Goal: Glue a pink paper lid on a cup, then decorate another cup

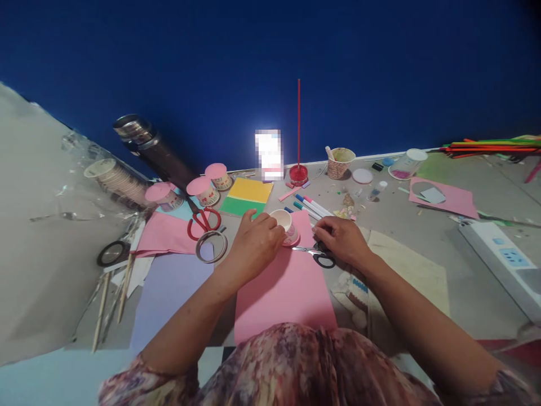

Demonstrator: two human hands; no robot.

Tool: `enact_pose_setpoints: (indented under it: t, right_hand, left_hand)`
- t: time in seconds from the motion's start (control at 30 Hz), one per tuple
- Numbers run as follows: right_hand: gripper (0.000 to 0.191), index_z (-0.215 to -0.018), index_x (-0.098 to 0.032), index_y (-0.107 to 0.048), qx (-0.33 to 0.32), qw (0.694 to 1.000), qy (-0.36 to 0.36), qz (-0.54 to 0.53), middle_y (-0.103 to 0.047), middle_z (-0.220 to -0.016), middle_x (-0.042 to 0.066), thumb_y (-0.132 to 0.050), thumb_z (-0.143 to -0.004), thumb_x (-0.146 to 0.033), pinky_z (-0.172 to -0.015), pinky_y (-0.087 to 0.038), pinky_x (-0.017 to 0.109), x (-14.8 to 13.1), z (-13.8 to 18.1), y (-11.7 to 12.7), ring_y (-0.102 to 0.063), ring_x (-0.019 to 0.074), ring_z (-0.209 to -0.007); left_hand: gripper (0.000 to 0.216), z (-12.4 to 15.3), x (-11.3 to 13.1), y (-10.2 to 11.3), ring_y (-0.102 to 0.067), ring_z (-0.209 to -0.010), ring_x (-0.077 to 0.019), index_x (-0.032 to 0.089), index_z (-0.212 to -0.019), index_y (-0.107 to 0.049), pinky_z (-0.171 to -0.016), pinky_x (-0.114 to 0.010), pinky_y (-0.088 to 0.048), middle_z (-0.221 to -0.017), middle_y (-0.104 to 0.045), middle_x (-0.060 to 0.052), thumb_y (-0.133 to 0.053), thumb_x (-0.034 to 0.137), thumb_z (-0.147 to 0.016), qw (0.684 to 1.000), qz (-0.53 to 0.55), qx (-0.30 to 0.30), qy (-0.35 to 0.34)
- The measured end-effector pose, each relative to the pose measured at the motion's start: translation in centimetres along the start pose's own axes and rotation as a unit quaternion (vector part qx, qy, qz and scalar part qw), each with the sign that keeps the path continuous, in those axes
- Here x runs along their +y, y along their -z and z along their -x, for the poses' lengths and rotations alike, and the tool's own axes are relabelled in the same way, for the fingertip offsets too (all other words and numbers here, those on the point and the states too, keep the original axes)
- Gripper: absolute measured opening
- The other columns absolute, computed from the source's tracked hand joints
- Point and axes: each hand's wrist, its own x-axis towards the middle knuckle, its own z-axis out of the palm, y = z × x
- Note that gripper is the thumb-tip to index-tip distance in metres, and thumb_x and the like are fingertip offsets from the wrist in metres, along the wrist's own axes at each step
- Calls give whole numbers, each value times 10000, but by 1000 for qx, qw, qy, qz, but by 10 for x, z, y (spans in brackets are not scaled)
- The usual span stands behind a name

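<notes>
A small patterned paper cup (289, 226) stands upright on a sheet of pink paper (287, 293). My left hand (262, 239) has curled fingers at the cup's left side, touching it; the thumb side is partly hidden. Just right of the cup, my right hand (342, 239) is bent with its fingertips pressed together. Whatever may be between those fingertips is too small to tell. Black-handled scissors (323, 259) lie on the pink paper, their blades pointing at the cup and one handle loop partly under my right hand. Several marker pens (310, 208) lie behind.
Three cups with pink tops (203, 186) stand at left near red-handled scissors (205, 223), a tape roll (211, 246) and a dark flask (160, 155). A bright phone (269, 153) leans on the blue wall. A power strip (502, 259) lies at right.
</notes>
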Motion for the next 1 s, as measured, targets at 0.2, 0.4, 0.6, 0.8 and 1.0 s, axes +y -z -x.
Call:
enact_pose_setpoints:
  t: [0.2, 0.4, 0.6, 0.8, 1.0]
  right_hand:
    - [170, -808, -230, -721, -2, 1000, -4, 10, -788, -833, 21, -626, -928, -302, -690, -407, 309, 0, 0, 1, -675, 195, -760]
    - [162, -822, -233, -730, -17, 999, 10, 29, -794, -847, 25, -623, -935, -279, -677, -384, 310, -2, 2, -3, -676, 203, -785]
    - [154, -856, -238, -739, -32, 997, 44, 51, -791, -886, 35, -622, -955, -258, -719, -395, 312, -5, 3, -12, -684, 211, -854]
    - [137, -908, -242, -747, -33, 996, 57, 67, -791, -945, 41, -621, -963, -254, -736, -411, 310, -8, 2, -15, -684, 216, -897]
    - [148, -885, -240, -743, -35, 995, 63, 73, -788, -934, 40, -615, -958, -229, -739, -413, 305, -8, 3, -16, -680, 214, -899]
  left_hand:
    - [249, -3, 4, 0, -617, -868, -247, 185, -809, -698, -1008, -506, -383, -792, -683, -59, -558, 151, -1012, 1000, -20, 8, -18]
    - [269, -2, 0, 2, -607, -838, -240, 193, -783, -682, -972, -484, -393, -779, -681, -53, -551, 136, -1011, 999, -30, 26, -25]
    - [267, -1, -3, -2, -620, -847, -249, 195, -786, -697, -979, -489, -401, -767, -685, -58, -564, 165, -1016, 999, -21, 48, -7]
    - [255, -2, -2, -3, -617, -849, -246, 195, -793, -696, -973, -485, -400, -776, -687, -57, -568, 146, -1007, 999, -25, 43, -10]
    - [250, -3, -1, -2, -612, -846, -254, 191, -810, -703, -981, -502, -395, -781, -683, -59, -553, 107, -992, 999, -26, 18, -19]
